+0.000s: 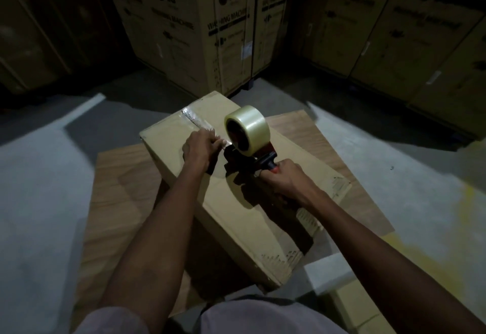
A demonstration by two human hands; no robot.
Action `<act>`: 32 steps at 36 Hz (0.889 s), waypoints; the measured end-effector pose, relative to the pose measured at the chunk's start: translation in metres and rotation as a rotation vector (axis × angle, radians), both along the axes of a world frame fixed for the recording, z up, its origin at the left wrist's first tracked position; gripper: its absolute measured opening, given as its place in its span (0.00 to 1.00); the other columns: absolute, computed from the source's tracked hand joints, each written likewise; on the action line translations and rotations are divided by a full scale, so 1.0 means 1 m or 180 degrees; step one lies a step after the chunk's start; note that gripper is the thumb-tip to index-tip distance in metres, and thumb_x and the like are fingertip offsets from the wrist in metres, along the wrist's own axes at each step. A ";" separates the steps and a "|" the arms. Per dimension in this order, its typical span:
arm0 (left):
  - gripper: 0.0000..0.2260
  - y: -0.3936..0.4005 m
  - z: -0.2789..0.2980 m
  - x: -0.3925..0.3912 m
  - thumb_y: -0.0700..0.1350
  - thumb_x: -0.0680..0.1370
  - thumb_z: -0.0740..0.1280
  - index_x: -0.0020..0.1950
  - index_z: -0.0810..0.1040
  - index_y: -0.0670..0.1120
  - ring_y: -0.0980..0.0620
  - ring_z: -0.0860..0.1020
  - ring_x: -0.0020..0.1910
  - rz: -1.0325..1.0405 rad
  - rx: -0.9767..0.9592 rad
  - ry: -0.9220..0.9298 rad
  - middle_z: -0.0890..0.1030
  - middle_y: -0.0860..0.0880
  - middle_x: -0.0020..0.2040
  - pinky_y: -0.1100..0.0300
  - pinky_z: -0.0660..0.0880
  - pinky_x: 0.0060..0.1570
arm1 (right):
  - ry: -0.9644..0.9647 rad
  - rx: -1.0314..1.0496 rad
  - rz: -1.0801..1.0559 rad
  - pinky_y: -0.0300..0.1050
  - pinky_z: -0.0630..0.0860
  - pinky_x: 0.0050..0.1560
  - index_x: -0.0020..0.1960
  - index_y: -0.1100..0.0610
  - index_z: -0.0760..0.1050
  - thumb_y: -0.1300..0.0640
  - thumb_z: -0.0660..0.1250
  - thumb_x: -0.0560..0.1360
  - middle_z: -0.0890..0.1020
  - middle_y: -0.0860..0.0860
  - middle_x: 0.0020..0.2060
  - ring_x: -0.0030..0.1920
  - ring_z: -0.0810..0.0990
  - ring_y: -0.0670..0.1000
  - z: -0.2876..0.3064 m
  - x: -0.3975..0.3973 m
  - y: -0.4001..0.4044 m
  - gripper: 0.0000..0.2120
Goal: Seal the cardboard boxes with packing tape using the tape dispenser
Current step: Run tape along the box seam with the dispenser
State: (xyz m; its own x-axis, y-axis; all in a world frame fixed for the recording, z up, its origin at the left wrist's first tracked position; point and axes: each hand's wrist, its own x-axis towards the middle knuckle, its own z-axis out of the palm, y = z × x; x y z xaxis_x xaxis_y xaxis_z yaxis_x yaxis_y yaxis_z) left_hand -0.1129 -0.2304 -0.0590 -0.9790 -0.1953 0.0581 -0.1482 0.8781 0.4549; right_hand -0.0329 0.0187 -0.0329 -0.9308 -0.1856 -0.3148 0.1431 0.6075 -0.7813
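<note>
A long brown cardboard box (297, 154) lies on a wooden board (118, 202), running away from me. A shiny strip of clear tape (196, 120) runs along the far part of its top seam. My right hand (284, 178) grips the red and black handle of the tape dispenser (252, 160), which sits on the box top with a clear tape roll (248, 128) standing up on it. My left hand (198, 149) lies on the box top just left of the dispenser, its fingers curled over the taped seam where the tape leaves the dispenser.
Tall printed washing-machine cartons (205, 25) stand stacked across the back and right (420, 33). Grey concrete floor (34, 189) surrounds the board. A pale cardboard piece (339, 281) lies at my lower right, next to the box's near end.
</note>
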 end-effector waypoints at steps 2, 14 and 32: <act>0.16 0.000 -0.001 -0.002 0.60 0.78 0.71 0.52 0.86 0.48 0.42 0.82 0.52 0.0017 -0.0026 0.0017 0.85 0.45 0.51 0.51 0.78 0.46 | -0.0016 -0.0009 0.0018 0.45 0.71 0.29 0.38 0.52 0.76 0.38 0.68 0.72 0.77 0.49 0.27 0.26 0.74 0.49 0.001 0.001 0.004 0.17; 0.16 0.013 0.007 0.003 0.56 0.80 0.69 0.56 0.84 0.44 0.41 0.81 0.57 0.0031 -0.0086 0.0086 0.84 0.43 0.55 0.46 0.79 0.54 | 0.0122 0.0133 -0.0019 0.46 0.72 0.30 0.33 0.53 0.75 0.34 0.70 0.70 0.78 0.49 0.25 0.25 0.75 0.48 -0.008 0.010 0.027 0.23; 0.11 0.017 -0.002 0.024 0.53 0.81 0.66 0.55 0.82 0.47 0.40 0.81 0.51 -0.0403 -0.0591 0.0223 0.83 0.44 0.52 0.51 0.76 0.43 | 0.0141 0.0262 0.0080 0.50 0.80 0.35 0.37 0.54 0.78 0.38 0.69 0.71 0.83 0.53 0.33 0.33 0.84 0.56 -0.004 0.013 0.021 0.19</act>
